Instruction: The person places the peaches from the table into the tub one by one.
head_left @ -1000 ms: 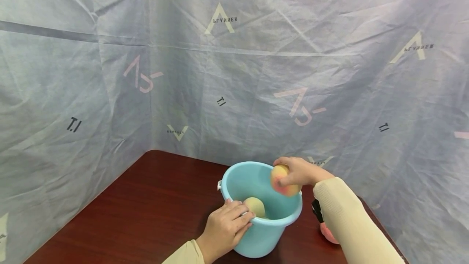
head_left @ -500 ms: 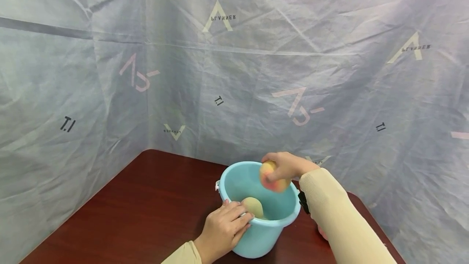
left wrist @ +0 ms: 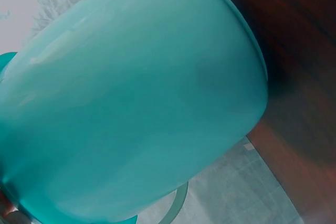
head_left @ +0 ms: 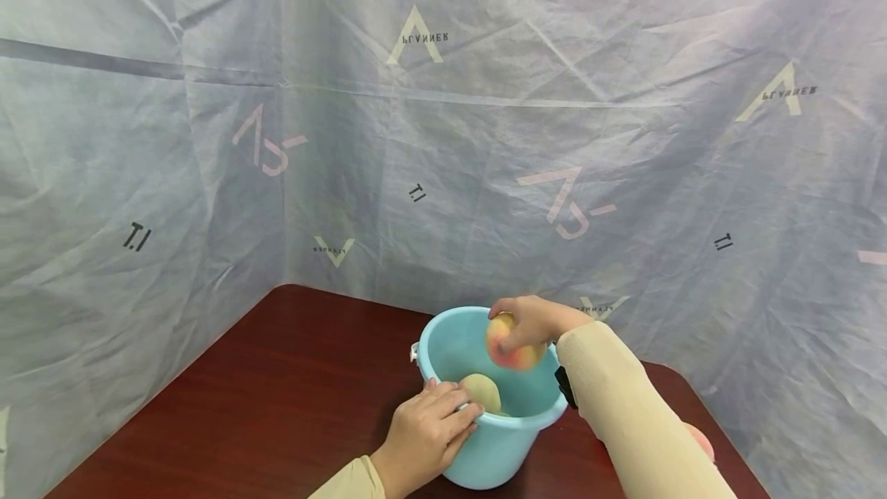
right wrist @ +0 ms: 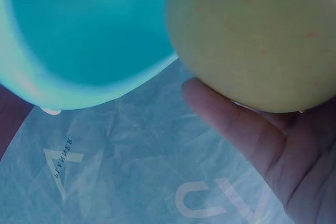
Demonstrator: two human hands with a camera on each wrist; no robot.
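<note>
A light blue bucket (head_left: 485, 457) stands upright on the table, its wall filling most of the left wrist view (left wrist: 142, 98). My left hand (head_left: 430, 430) grips the near left of its rim, fingers bent over the edge. Above the right part of the bucket's mouth, my right hand (head_left: 530, 322) holds a yellow peach with a red blush (head_left: 509, 358). In the right wrist view the peach (right wrist: 252, 45) looks plain yellow-green and is beside the rim. A pale yellow-green round fruit (head_left: 480, 391) lies inside the bucket, partly hidden by my left fingers.
The dark red wooden table (head_left: 263, 391) extends left of the bucket. A pink round thing (head_left: 700, 441) shows past my right sleeve, mostly hidden. Grey printed cloth (head_left: 430, 145) hangs behind and at both sides. The bucket has a white handle joint (head_left: 414, 353).
My right hand has carried the peach leftward over the bucket's mouth, then slightly lower. The left hand keeps its grip on the rim. A pink thing now shows right of my sleeve.
</note>
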